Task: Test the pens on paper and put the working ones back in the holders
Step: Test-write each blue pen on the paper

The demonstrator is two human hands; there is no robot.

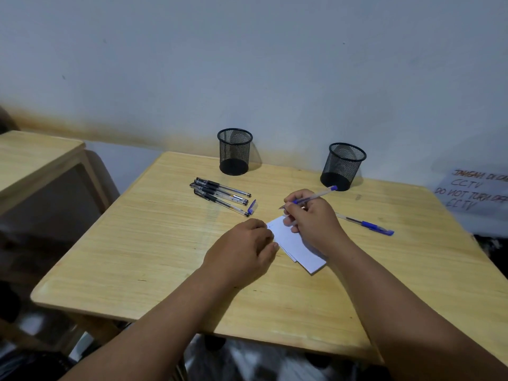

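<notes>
My right hand [313, 218] grips an uncapped blue pen [320, 194], its tip pointing left just above the far corner of a small stack of white paper [298, 247]. My left hand [242, 248] rests with curled fingers on the paper's left edge. A loose blue cap [251, 207] lies beside several black pens [220, 195] grouped at the left. A second blue pen [365, 224], capped, lies to the right of my right hand. Two black mesh holders stand at the back, the left holder [234, 151] and the right holder [343, 166], both showing no pens inside.
The wooden table [137, 243] stands against a pale wall. Another wooden table [35, 158] sits to the left across a gap. A handwritten CCTV notice [474, 192] hangs at the right edge.
</notes>
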